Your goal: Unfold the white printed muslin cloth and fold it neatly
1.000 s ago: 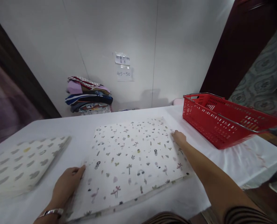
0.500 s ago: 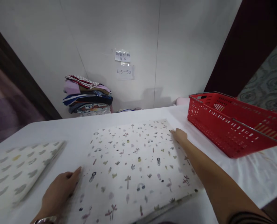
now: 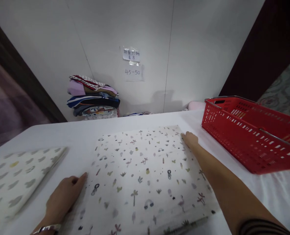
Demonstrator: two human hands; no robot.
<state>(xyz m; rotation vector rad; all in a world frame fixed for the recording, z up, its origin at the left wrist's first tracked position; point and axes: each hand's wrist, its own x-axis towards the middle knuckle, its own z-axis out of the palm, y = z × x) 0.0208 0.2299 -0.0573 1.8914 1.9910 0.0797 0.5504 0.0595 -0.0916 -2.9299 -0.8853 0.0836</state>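
Observation:
A folded white cloth (image 3: 141, 179) printed with small palms, flamingos and rainbows lies flat on the white table before me. At its left edge is my left hand (image 3: 65, 195), fingers curled under and closed at the cloth's border, with a bracelet on the wrist. My right hand (image 3: 190, 139) reaches to the far right edge, its fingers closed on the border near the corner. The fingertips of both hands are partly hidden. Left of my left hand rests a second folded cloth (image 3: 20, 178) with grey leaf-like shapes and a yellow spot.
A red plastic basket (image 3: 242, 140) with metal handles stands on the table (image 3: 76, 133) at the right. Behind the table's far edge rises a pile of folded fabrics (image 3: 94, 98). Two paper notes (image 3: 134, 72) are taped to the wall. A curtain (image 3: 10, 94) hangs at the left.
The view has shifted a little, so the basket and cloth sit slightly farther right. Both hands stay at the same edges of the palm-printed cloth.

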